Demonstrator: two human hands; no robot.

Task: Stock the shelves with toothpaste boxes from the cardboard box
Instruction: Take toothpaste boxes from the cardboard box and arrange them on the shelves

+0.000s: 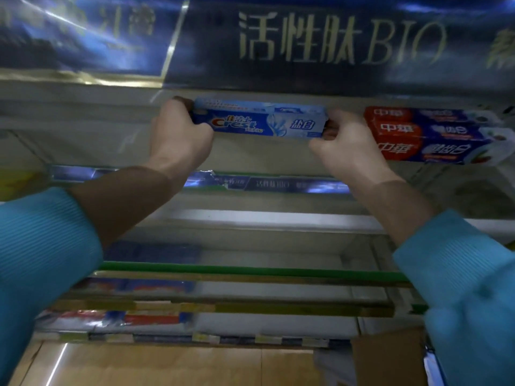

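A blue Crest toothpaste box [262, 121] is held level at the height of the top shelf, above its front edge [278, 185]. My left hand [178, 135] grips the box's left end with the fingers wrapped over the end. My right hand [345, 143] pinches its right end. Just to the right, a stack of three red and blue toothpaste boxes [429, 135] lies on the same shelf. The cardboard box [390, 358] shows at the bottom right, partly hidden behind my right sleeve.
A dark banner with gold lettering [334, 37] hangs right above the top shelf. Lower shelves with green and yellow edge strips [250, 270] hold blurred toothpaste boxes on their left side [150, 252]. A wooden floor [167, 366] is below.
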